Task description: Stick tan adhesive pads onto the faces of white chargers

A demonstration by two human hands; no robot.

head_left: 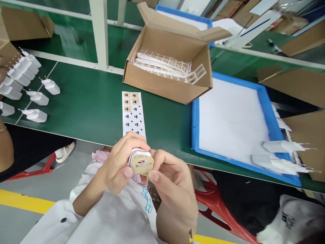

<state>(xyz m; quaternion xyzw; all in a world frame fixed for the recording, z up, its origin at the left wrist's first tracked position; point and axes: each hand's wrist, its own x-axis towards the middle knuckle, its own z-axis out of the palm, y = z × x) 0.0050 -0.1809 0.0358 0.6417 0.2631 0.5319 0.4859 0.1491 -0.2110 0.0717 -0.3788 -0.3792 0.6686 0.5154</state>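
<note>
In front of my body, my left hand point(119, 164) is closed around a white plug adapter with rounded corners, its fingers over the far side and its thumb at the near side. A tan adhesive sticker point(142, 164) printed with "100LSE" covers the adapter's upturned face. My right hand point(172, 179) pinches the sticker's right-hand edge between thumb and forefinger; a narrow tan strip shows below the fingertips. Just beyond my hands, a white sticker sheet point(140, 128) lies on the green table, with several tan stickers at its far end and bare backing nearer me.
An open cardboard box point(165, 83) with sticker sheets stands behind. A blue-rimmed tray point(195, 125) lies to the right, with white adapters point(275, 159) at its right side. More adapters point(35, 115) stand left. Red stools point(215, 203) and co-workers flank me.
</note>
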